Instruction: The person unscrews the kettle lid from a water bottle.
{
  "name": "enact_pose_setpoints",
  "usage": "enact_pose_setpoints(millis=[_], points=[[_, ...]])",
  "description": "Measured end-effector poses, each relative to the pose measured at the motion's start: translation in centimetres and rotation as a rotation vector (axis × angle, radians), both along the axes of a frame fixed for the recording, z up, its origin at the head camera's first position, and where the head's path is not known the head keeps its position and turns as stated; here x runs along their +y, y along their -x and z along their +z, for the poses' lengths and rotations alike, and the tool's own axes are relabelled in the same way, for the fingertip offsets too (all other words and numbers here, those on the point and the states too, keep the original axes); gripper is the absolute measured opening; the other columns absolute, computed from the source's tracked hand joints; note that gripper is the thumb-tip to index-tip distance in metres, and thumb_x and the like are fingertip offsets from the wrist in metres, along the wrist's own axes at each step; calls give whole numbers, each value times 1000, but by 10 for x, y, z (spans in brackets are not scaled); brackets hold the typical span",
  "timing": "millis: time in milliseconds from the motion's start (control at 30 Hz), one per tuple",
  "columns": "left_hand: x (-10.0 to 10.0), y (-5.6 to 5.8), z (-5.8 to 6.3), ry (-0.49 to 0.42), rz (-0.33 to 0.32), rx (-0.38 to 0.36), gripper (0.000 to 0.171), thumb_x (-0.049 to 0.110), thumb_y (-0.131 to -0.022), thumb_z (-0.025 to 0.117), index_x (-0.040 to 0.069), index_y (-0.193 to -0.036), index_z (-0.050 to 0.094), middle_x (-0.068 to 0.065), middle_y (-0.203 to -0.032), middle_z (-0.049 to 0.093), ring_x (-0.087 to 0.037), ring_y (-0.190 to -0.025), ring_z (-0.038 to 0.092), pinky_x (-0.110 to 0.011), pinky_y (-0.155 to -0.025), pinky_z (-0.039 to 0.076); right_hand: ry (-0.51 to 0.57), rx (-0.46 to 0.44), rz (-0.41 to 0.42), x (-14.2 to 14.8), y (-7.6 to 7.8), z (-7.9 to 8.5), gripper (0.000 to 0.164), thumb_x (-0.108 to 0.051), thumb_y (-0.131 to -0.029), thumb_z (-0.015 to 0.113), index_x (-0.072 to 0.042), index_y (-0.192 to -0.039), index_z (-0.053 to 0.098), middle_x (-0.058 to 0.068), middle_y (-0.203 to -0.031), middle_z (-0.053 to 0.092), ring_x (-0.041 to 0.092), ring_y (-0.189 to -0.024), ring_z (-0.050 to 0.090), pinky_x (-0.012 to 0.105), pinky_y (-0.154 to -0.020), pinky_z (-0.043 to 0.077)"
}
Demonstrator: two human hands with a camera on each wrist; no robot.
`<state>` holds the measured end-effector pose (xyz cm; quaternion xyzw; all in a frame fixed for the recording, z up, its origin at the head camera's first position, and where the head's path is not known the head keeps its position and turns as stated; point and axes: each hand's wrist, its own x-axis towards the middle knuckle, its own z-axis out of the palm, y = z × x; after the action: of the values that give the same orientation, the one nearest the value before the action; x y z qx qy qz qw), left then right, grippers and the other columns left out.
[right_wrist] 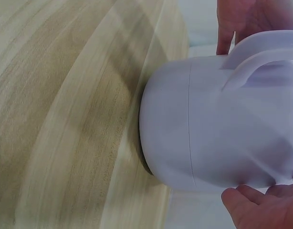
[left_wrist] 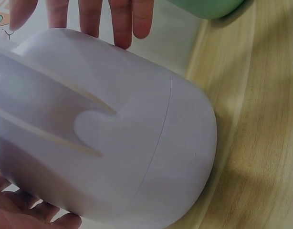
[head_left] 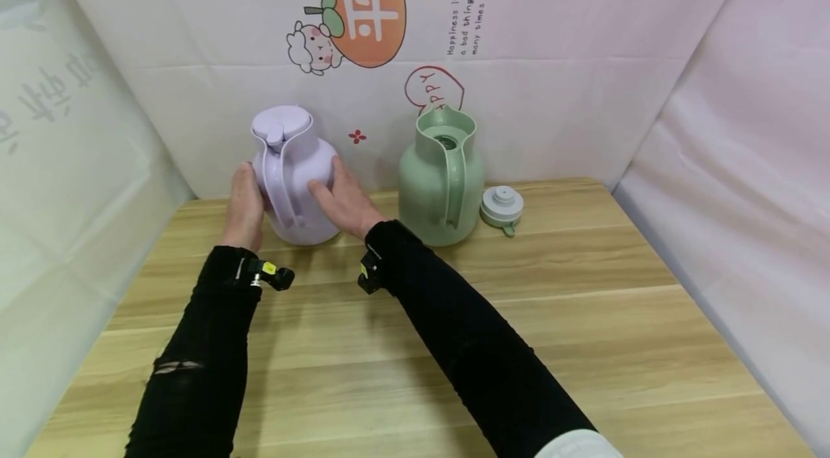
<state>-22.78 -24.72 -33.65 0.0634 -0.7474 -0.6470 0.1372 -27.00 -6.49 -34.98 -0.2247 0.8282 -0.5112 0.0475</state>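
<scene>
A lilac insulated jug (head_left: 305,188) with its lid on is held between both hands at the back left of the table. The left hand (head_left: 244,207) grips its left side, and the right hand (head_left: 348,203) lies round the right side with the thumb toward the front. Between them the jug's handle (head_left: 277,188) faces the person. In the right wrist view the lilac jug's base (right_wrist: 161,119) is at the tabletop, with a dark line along its edge; whether it is slightly raised I cannot tell. Part of the fingers is hidden behind the jug.
Just right of the right hand stands a green insulated jug (head_left: 421,191), its top uncovered. Beside it a grey stopper (head_left: 502,204) with a green tab lies on the wooden table (head_left: 583,314). Printed white cloth (head_left: 551,105) hangs behind and along both sides.
</scene>
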Motion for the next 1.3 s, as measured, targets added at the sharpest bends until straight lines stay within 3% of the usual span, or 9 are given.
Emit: enact_pose_setpoints(millis=[300,467,567,733,833,933,1033,1200,1300], points=[[11,-9,8,-11,-31,-9,44,38,-114,16,11,-100,48,-5,-105,46,-20,-104,48,-40,-97,41,1,25,-18,8,1,2,66,-40,-106,49,-7,-160,27,12,-143,54,24,-126,60,43,-105,53],[8,-11,4,-19,-24,-60,47,41,-113,14,10,-127,47,-9,-140,41,-24,-138,40,-52,-121,33,-10,37,-34,13,0,3,65,-42,-106,48,-7,-158,31,12,-141,56,23,-124,62,41,-103,54],[3,-8,-4,-11,8,-90,48,45,-113,15,13,-132,45,-7,-142,39,-23,-135,40,-52,-119,34,-30,53,-43,16,-2,2,62,-42,-106,48,-7,-155,35,11,-139,58,22,-123,63,39,-102,55],[-1,-9,-14,50,62,-140,57,59,-109,16,17,-136,44,-5,-140,42,-23,-130,42,-51,-115,36,-41,93,-39,21,-6,1,50,-39,-107,48,-7,-144,46,8,-128,62,19,-113,66,35,-95,57],[-2,-11,-16,130,70,-151,72,65,-107,15,17,-155,40,-7,-157,42,-25,-144,39,-51,-121,32,-31,115,-28,25,-8,0,43,-36,-107,48,-6,-137,51,7,-121,64,17,-107,67,32,-90,58],[0,-15,-18,218,54,-130,77,64,-108,13,16,-165,30,-6,-169,32,-25,-155,30,-48,-126,25,-30,126,-31,30,-11,-1,40,-35,-107,47,-5,-133,52,8,-119,62,18,-105,66,31,-89,58],[4,-18,-19,256,40,-97,75,61,-109,13,14,-165,29,-6,-171,28,-27,-158,25,-48,-128,22,-54,128,-60,34,-17,-2,46,-37,-107,46,-3,-138,49,11,-125,58,19,-111,63,33,-94,57],[10,-23,-22,248,42,-64,72,59,-110,17,12,-163,33,-10,-169,33,-29,-156,30,-49,-127,25,-112,108,-123,41,-26,-4,63,-44,-107,45,-3,-154,37,16,-145,46,24,-130,49,39,-110,48],[13,-27,-23,253,54,-61,71,57,-111,20,11,-163,33,-11,-168,34,-30,-155,33,-49,-126,27,-130,109,-140,43,-30,-6,64,-46,-107,45,-3,-155,35,17,-149,44,24,-132,47,40,-112,46]])
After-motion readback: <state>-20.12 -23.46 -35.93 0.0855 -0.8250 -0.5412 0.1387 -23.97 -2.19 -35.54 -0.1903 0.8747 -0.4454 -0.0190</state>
